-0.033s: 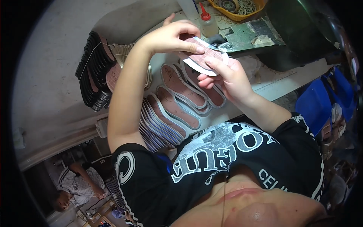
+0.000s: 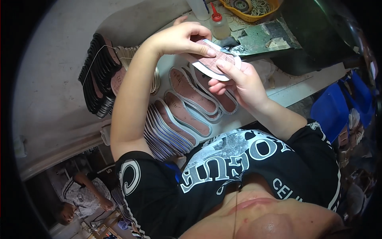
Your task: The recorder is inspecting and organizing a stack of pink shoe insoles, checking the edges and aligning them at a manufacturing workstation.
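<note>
Both my hands hold one shoe insole (image 2: 213, 59), pinkish-brown on top with a white rim, above the worktable. My left hand (image 2: 185, 38) grips its far end, thumb flat on top and fingers curled behind. My right hand (image 2: 242, 77) pinches the near end, thumb on top and fingers beneath. The insole's far edge is close to a dark machine part (image 2: 227, 43); whether they touch I cannot tell. Below my hands lie several loose grey-rimmed insoles (image 2: 193, 89), beside a fanned row of insoles (image 2: 165, 135).
Black-rimmed insoles (image 2: 95, 75) tied in a bundle stand at left, beside pale-rimmed ones (image 2: 129, 53). A red-nozzled bottle (image 2: 219, 26) and yellow basket (image 2: 254, 16) of rubber bands stand at the back, near a green machine plate (image 2: 264, 38). Blue plastic seats (image 2: 330, 105) are right; another person (image 2: 85, 193) sits lower left.
The insole and my right hand have shifted very slightly to the right. My left forearm has edged a little left. Both hands keep their grip.
</note>
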`<act>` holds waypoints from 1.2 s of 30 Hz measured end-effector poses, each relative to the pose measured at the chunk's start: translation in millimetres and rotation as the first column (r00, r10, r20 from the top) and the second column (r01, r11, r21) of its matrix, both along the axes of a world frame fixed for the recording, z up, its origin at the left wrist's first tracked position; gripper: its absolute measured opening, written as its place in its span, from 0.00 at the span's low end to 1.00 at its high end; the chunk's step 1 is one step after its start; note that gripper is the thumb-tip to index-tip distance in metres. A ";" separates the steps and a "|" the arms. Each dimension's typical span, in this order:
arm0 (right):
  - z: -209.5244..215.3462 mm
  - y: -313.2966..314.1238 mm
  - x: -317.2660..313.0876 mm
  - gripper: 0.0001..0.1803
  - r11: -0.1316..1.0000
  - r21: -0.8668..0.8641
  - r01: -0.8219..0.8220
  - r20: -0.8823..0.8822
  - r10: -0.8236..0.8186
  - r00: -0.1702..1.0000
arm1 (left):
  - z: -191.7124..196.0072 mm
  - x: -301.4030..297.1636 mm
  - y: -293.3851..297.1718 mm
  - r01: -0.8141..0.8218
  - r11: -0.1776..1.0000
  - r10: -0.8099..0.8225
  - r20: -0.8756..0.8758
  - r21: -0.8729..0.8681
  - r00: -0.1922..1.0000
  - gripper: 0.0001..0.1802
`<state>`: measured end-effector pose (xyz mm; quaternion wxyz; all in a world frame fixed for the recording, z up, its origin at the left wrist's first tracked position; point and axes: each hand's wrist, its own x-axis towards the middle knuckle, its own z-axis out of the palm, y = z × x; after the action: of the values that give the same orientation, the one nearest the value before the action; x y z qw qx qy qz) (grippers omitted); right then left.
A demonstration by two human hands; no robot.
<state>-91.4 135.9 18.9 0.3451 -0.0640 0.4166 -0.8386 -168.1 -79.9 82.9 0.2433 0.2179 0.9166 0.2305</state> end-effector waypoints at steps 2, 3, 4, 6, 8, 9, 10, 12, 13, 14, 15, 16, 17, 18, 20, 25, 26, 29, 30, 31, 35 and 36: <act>-0.5 2.9 -3.2 0.20 0.999 -0.011 -0.053 0.016 0.053 0.998 | 7.3 -4.6 4.4 -0.021 1.000 0.021 0.025 0.006 0.999 0.22; 2.5 3.0 -2.5 0.20 0.997 -0.022 -0.077 0.007 0.077 0.997 | 9.6 -7.3 4.3 -0.013 1.000 0.015 0.075 -0.027 0.997 0.22; 4.6 4.2 -1.7 0.19 0.995 -0.032 -0.099 -0.001 0.099 0.995 | 11.7 -9.7 4.8 0.000 0.998 0.008 0.128 -0.057 0.992 0.22; 3.9 4.9 -2.1 0.19 0.992 -0.034 -0.125 -0.013 0.125 0.992 | 16.5 -12.1 5.4 0.018 0.998 -0.009 0.148 -0.056 0.989 0.22; 4.1 4.5 -3.9 0.20 0.992 -0.037 -0.118 -0.004 0.118 0.993 | 17.3 -14.9 6.8 0.047 0.997 -0.038 0.162 -0.053 0.986 0.22; 4.6 4.5 -3.5 0.20 0.993 -0.035 -0.116 0.017 0.117 0.993 | 17.7 -14.9 6.3 0.057 0.997 -0.050 0.151 -0.043 0.987 0.21; 5.3 3.3 -3.6 0.20 0.993 -0.038 -0.115 0.020 0.115 0.993 | 18.8 -13.9 4.2 0.063 0.997 -0.058 0.138 -0.038 0.989 0.21; 8.5 1.9 -3.6 0.19 0.992 -0.061 -0.107 0.088 0.113 0.990 | 18.7 -10.9 0.6 0.095 0.996 -0.094 0.090 0.000 0.991 0.21; 9.4 1.5 -3.7 0.19 0.992 -0.075 -0.098 0.111 0.106 0.988 | 16.7 -10.5 -0.8 0.098 0.993 -0.106 0.142 0.065 0.984 0.20; 9.6 1.2 -4.3 0.19 0.992 -0.079 -0.097 0.112 0.106 0.988 | 14.2 -10.0 -2.3 0.097 0.987 -0.121 0.192 0.128 0.974 0.20; 9.6 1.0 -4.9 0.20 0.990 -0.092 -0.103 0.139 0.115 0.984 | 7.7 -8.4 -4.7 0.125 0.975 -0.151 0.135 0.182 0.979 0.20; 9.3 2.0 -5.6 0.20 0.989 -0.104 -0.106 0.167 0.122 0.978 | 8.4 -6.8 -3.9 0.127 0.976 -0.153 0.136 0.179 0.979 0.20; 8.5 3.1 -7.0 0.20 0.989 -0.108 -0.103 0.166 0.120 0.979 | 10.4 -2.6 -2.5 0.078 0.985 -0.101 0.149 0.155 0.984 0.19; 7.5 4.0 -8.9 0.20 0.988 -0.107 -0.115 0.176 0.132 0.975 | 12.7 1.5 -1.0 0.029 0.991 -0.050 0.160 0.130 0.986 0.19; 9.0 5.2 -9.3 0.21 0.986 -0.113 -0.124 0.184 0.144 0.972 | 20.1 10.8 2.5 0.054 0.998 -0.058 0.087 0.045 0.995 0.19; 13.7 5.9 -15.0 0.23 0.979 -0.129 -0.156 0.220 0.181 0.958 | 20.2 33.5 2.6 -0.139 0.989 0.132 0.136 0.043 0.982 0.18; 16.3 6.4 -16.1 0.23 0.978 -0.136 -0.158 0.213 0.185 0.959 | 20.0 37.0 3.5 -0.176 0.983 0.167 0.140 0.055 0.976 0.18; 24.3 10.1 -16.9 0.22 0.983 -0.054 -0.174 0.223 0.181 0.958 | 20.2 49.0 11.8 -0.256 0.966 0.249 0.186 0.017 0.951 0.19; 24.0 11.1 -16.6 0.22 0.983 -0.060 -0.174 0.216 0.183 0.959 | 18.9 53.6 13.8 -0.335 0.942 0.317 0.258 0.027 0.913 0.19; 20.9 9.8 -17.5 0.22 0.984 -0.042 -0.174 0.210 0.178 0.961 | 13.7 56.3 12.2 -0.360 0.930 0.323 0.307 0.071 0.895 0.19; 16.4 9.8 -19.9 0.19 0.985 0.013 -0.170 0.179 0.165 0.970 | 6.1 67.0 20.2 -0.475 0.875 0.404 0.396 0.095 0.824 0.19; 15.0 11.4 -20.8 0.18 0.984 0.042 -0.175 0.157 0.166 0.974 | 4.0 70.0 23.5 -0.476 0.875 0.408 0.393 0.090 0.824 0.19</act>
<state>-112.2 147.3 33.9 0.4484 -0.0254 0.4051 -0.7964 -98.1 -56.4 86.9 0.3261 -0.0259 0.8560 0.4005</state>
